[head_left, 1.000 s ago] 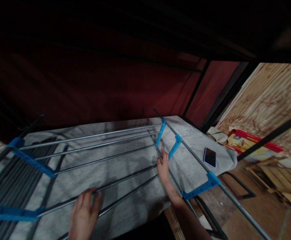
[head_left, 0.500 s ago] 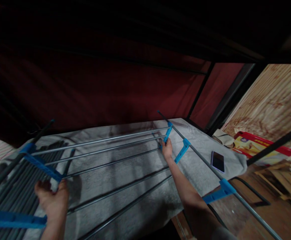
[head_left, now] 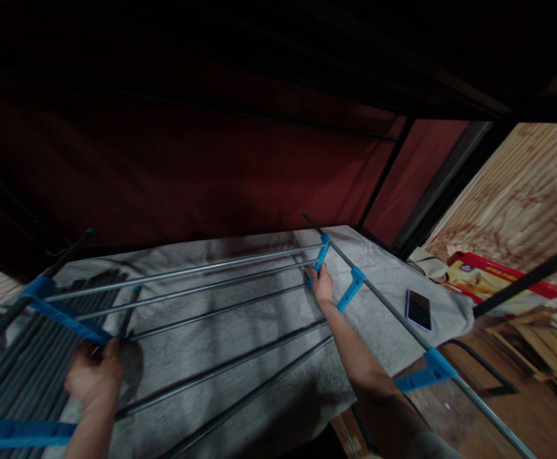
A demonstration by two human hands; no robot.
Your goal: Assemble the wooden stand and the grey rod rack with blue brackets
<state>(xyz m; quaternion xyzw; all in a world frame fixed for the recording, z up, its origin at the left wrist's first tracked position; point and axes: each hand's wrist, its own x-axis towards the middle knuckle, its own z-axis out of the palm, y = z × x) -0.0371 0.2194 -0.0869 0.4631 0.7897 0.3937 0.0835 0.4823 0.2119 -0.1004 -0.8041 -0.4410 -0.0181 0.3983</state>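
A frame of grey tubes (head_left: 221,262) with blue plastic brackets stands over a cloth-covered table. My left hand (head_left: 95,373) is closed round the lower end of the left blue bracket (head_left: 63,315). Closed as well, my right hand (head_left: 323,284) grips the lower end of the right blue bracket (head_left: 323,252). Several crossbars run between the two sides. Nearer to me, another blue bracket (head_left: 426,373) sits on the right side tube (head_left: 388,303).
Several loose grey tubes (head_left: 34,357) lie at the left on the grey cloth (head_left: 254,319). A phone (head_left: 419,310) rests at the right. Beyond it are a red and yellow box (head_left: 489,275) and wooden pieces (head_left: 541,344) on the floor.
The frame's left side has shifted left and slightly down. My left hand has moved up and closed on its bracket. My right hand has barely moved.
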